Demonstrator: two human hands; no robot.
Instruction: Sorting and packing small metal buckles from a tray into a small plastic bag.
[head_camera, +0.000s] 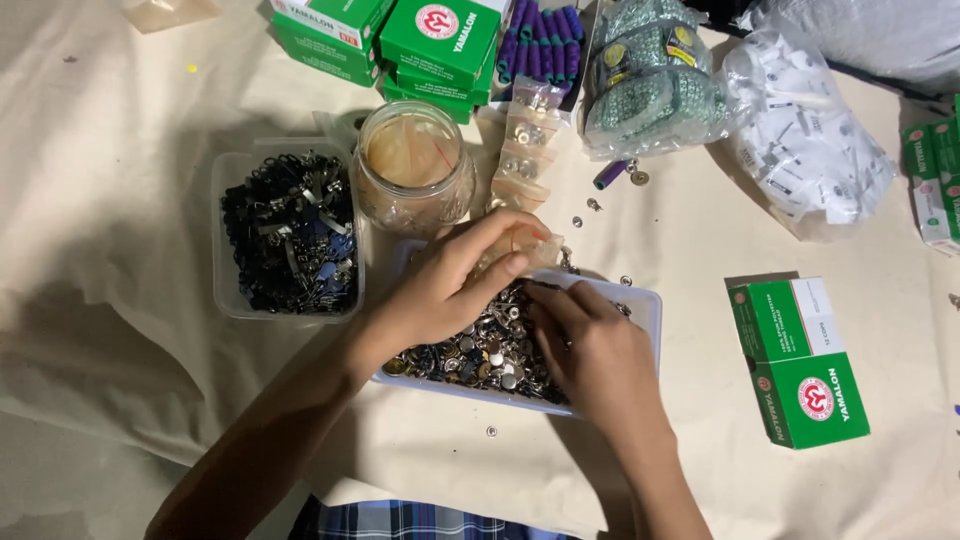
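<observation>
while the cream cloth (120, 300) covers the whole work surface, you sit over it with the white tray (645, 305) of small metal snap fasteners (480, 350) right in front of you, and that tray is where the work is now. beside it on your left stands a clear tub (222, 240) of dark clips, just behind it a glass jar (413, 165) with pale pieces inside, and further back green boxes (440, 40), a bag of white tags (810, 140) and bundles of teal trim (650, 80). one more green box (800, 360) lies apart on your right.

your left hand (440, 290) is curled loosely around a small clear plastic bag (520, 245), held at the far rim of the tray, fingers closed on it. your right hand (600, 350) lies knuckles up on the fasteners with its fingertips pressed together at the heap; whether a piece is already pinched between them i cannot tell, since the fingers hide it.

judging by this, you are at the picking stage, with fasteners going from tray to bag. the next move likely calls for a firm pinch on one small piece and the bag's mouth kept open close by, because loose snaps (585, 205) already lie scattered on the cloth
</observation>
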